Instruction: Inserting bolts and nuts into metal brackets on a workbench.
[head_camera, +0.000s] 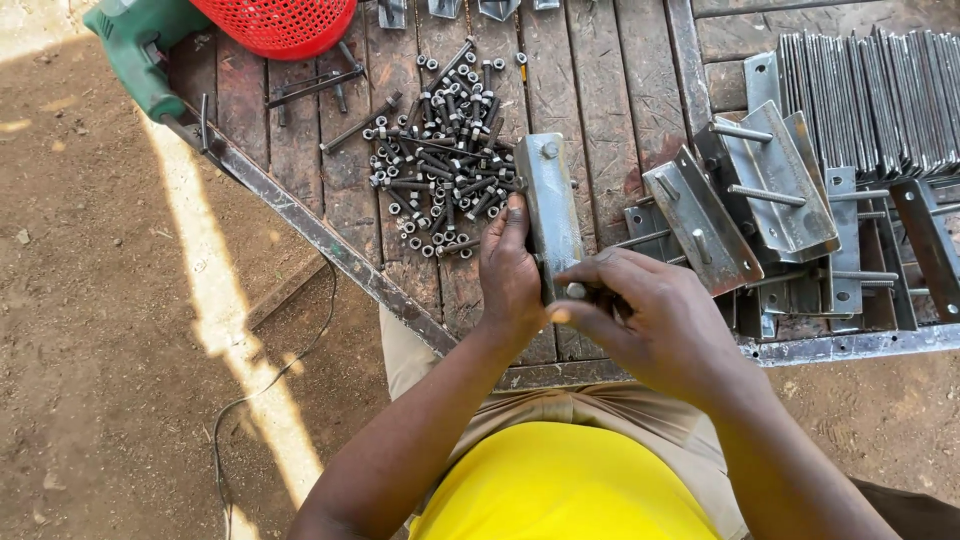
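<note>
Bracket (549, 210) gripped by left hand (510, 275), right fingers (590, 290) pinching its bolt (576, 291).

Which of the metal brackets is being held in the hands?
The upright grey bracket beside the bolt pile, gripped by left hand and right hand; the others lie on the table.

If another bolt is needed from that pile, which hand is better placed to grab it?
Probably the left hand: it grips the steel bracket right beside the pile of bolts and nuts. The right hand is pinching a bolt at the bracket's near end, farther away.
</note>
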